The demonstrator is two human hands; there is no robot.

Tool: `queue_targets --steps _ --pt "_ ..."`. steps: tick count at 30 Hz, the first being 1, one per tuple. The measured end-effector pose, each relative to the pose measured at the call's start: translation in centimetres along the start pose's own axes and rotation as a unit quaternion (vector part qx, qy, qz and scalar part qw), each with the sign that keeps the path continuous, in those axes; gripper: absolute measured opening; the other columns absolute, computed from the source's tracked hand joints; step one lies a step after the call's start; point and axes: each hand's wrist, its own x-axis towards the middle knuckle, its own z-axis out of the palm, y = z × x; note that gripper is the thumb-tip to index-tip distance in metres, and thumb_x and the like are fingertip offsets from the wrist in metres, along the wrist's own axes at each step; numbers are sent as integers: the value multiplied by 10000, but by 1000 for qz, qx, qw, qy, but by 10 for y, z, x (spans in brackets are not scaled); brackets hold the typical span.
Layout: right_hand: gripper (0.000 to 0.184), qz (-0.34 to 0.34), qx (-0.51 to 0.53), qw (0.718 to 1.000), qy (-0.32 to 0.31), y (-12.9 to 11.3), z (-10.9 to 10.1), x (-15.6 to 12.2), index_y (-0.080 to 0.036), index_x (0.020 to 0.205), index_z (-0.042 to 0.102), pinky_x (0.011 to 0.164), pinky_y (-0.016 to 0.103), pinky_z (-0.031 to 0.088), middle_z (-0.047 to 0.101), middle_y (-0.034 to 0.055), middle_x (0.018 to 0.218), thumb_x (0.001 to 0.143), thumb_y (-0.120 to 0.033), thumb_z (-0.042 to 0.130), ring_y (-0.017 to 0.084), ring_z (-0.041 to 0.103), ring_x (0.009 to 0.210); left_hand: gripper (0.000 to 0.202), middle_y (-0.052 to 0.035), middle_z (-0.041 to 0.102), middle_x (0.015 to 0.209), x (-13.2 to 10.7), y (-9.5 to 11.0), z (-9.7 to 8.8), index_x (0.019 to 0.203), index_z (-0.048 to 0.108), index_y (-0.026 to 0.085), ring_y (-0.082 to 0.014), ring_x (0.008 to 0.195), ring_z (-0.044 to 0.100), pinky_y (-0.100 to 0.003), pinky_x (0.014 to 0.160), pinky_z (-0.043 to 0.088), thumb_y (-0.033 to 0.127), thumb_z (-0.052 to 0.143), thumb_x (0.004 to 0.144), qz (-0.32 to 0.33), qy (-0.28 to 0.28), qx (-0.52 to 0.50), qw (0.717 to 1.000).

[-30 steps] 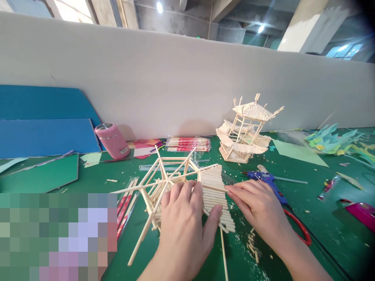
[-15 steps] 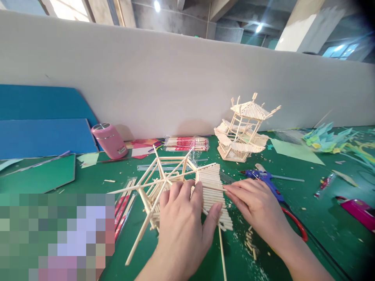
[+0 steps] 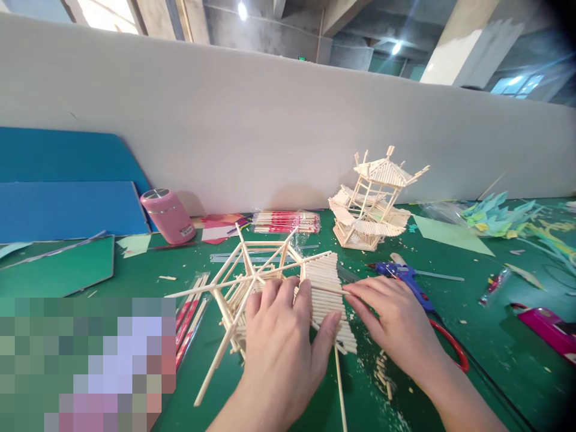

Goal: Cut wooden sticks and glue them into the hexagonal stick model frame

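Note:
A pavilion-like model made of thin wooden sticks (image 3: 249, 287) stands in front of me, its bare roof spokes meeting near the middle. My left hand (image 3: 283, 336) lies over its near side, fingers curled down onto the frame and thumb on a panel of sticks laid side by side (image 3: 324, 273). Between thumb and fingertips, my right hand (image 3: 391, 309) pinches the right end of a single stick (image 3: 330, 290). That stick lies across the panel, and its other end reaches the left fingertips. My left hand hides part of the frame.
A blue glue gun (image 3: 405, 273) with a black cord lies beside my right hand, near a red handle (image 3: 454, 345). Farther back stand a finished stick pavilion (image 3: 371, 204) and a pink cup (image 3: 168, 216). Packed sticks (image 3: 285, 221) and cut bits (image 3: 383, 378) lie about.
My view has shifted very slightly. Both hands stay in about the same place, and the stick remains across the panel.

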Motion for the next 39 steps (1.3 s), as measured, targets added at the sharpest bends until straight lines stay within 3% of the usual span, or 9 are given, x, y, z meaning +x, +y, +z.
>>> queue_targets --steps 12,39 --pt "184 7 13 1000 -25 3 0 1 -239 950 625 721 334 370 656 6 892 892 -255 451 181 564 814 411 -142 626 1057 0 1 0 1045 611 140 -340 964 496 -503 761 380 431 413 833 -5 1 -1 1000" --pt "192 19 14 1000 -17 -5 0 1 -222 928 614 729 341 356 643 14 891 891 -254 428 185 547 836 406 -137 631 1063 0 0 0 1042 614 139 -337 961 503 -504 776 377 429 423 831 -4 3 -5 1000"
